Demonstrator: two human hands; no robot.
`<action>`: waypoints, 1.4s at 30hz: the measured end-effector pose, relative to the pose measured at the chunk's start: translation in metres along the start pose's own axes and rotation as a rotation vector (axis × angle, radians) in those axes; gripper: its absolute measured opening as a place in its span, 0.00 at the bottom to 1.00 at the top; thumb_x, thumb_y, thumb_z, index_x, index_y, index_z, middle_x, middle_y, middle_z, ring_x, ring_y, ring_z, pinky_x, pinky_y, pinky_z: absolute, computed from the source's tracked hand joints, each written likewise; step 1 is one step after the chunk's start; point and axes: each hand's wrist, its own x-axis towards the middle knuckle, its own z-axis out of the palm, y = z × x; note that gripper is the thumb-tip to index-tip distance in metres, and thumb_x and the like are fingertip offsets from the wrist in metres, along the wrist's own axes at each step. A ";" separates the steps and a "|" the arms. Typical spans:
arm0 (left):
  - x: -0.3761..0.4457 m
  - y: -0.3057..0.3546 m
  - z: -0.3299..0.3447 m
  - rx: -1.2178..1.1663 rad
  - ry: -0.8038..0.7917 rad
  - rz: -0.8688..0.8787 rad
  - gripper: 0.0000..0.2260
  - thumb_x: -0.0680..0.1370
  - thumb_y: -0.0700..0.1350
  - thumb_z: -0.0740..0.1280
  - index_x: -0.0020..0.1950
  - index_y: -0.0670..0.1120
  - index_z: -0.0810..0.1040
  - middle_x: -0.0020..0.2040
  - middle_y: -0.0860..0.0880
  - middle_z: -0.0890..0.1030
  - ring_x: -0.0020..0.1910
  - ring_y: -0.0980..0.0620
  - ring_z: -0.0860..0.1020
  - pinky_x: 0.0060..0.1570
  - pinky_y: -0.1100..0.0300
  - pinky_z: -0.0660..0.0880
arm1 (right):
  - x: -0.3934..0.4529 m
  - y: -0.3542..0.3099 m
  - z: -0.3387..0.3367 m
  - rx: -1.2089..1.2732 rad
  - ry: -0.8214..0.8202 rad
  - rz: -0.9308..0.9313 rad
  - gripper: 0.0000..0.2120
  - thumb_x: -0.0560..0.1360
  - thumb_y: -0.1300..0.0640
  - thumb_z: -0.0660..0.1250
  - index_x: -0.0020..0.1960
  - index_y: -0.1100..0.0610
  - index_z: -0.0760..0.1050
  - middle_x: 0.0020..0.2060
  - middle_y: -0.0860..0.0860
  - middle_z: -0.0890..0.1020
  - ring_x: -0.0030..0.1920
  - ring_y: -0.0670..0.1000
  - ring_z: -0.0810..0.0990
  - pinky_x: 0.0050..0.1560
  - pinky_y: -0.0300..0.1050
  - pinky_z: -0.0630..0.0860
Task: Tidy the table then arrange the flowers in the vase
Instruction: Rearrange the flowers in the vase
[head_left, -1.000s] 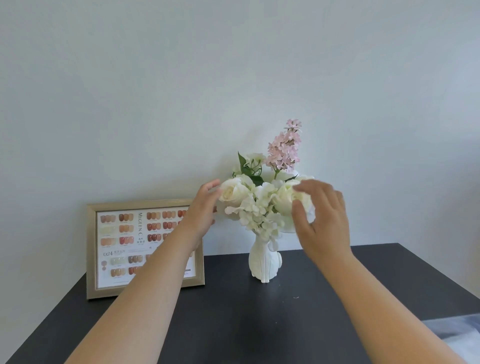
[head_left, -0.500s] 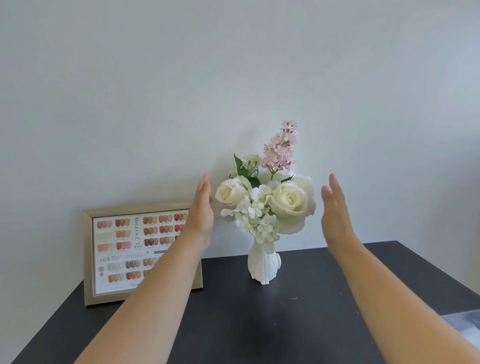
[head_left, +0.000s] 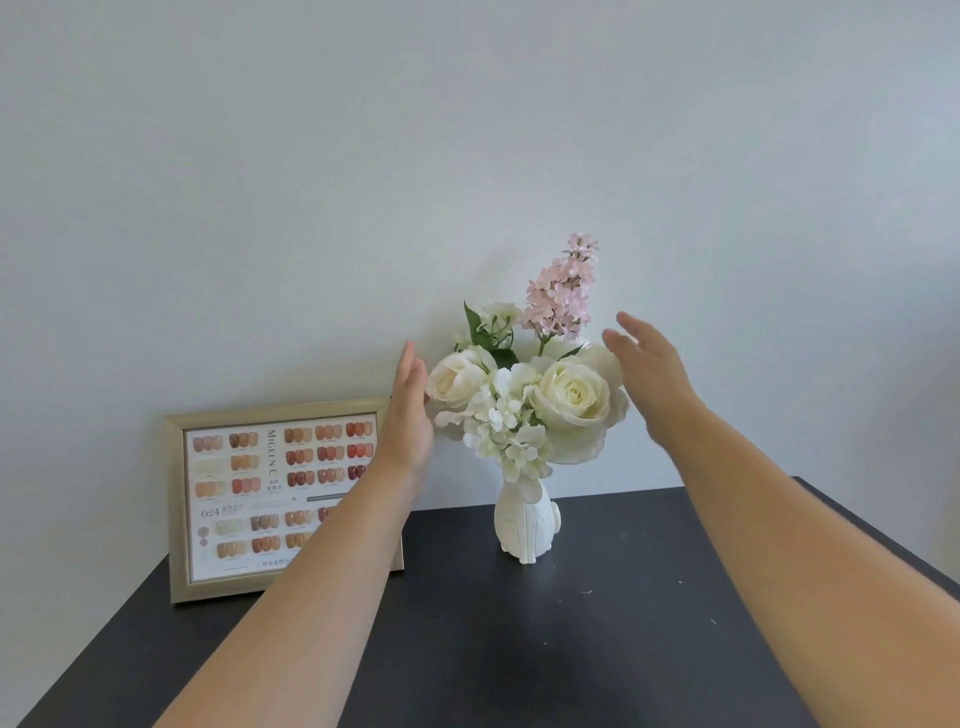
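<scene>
A small white vase (head_left: 523, 525) stands upright on the dark table (head_left: 519, 649) near the wall. It holds a bunch of flowers: two white roses (head_left: 574, 397), small white blossoms (head_left: 501, 421) and a tall pink sprig (head_left: 563, 291). My left hand (head_left: 410, 410) is flat and open beside the left rose, its fingers at or just short of the petals. My right hand (head_left: 649, 374) is open at the bunch's right, just behind the big rose. Neither hand holds anything.
A gold-framed colour chart (head_left: 280, 499) leans against the wall at the left, partly hidden by my left forearm. The plain wall (head_left: 467, 156) rises right behind the vase. The table's right edge (head_left: 883, 551) runs diagonally at the far right.
A second ago my right hand was cupped over the front of the roses. Both hands have drawn apart to flat, open poses either side of the bunch; the right one has since risen slightly.
</scene>
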 end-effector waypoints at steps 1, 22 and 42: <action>-0.002 -0.001 -0.001 -0.018 -0.001 -0.007 0.24 0.83 0.60 0.51 0.79 0.62 0.54 0.80 0.54 0.59 0.76 0.52 0.62 0.75 0.48 0.58 | 0.007 -0.011 0.001 -0.046 -0.036 0.004 0.26 0.77 0.47 0.65 0.73 0.47 0.66 0.70 0.46 0.70 0.69 0.50 0.69 0.63 0.48 0.65; -0.011 -0.002 0.006 0.489 -0.200 0.214 0.23 0.83 0.56 0.59 0.78 0.60 0.60 0.78 0.61 0.55 0.59 0.88 0.50 0.54 0.80 0.52 | 0.041 -0.059 0.063 -0.655 -0.341 -0.118 0.16 0.64 0.62 0.78 0.47 0.63 0.76 0.43 0.56 0.80 0.44 0.57 0.79 0.49 0.50 0.78; -0.011 -0.006 0.000 0.459 -0.196 0.209 0.20 0.83 0.55 0.58 0.75 0.61 0.64 0.76 0.63 0.58 0.59 0.87 0.53 0.55 0.79 0.53 | 0.053 -0.036 0.074 -0.681 -0.305 -0.204 0.29 0.65 0.61 0.74 0.58 0.56 0.59 0.38 0.52 0.73 0.37 0.52 0.73 0.31 0.45 0.71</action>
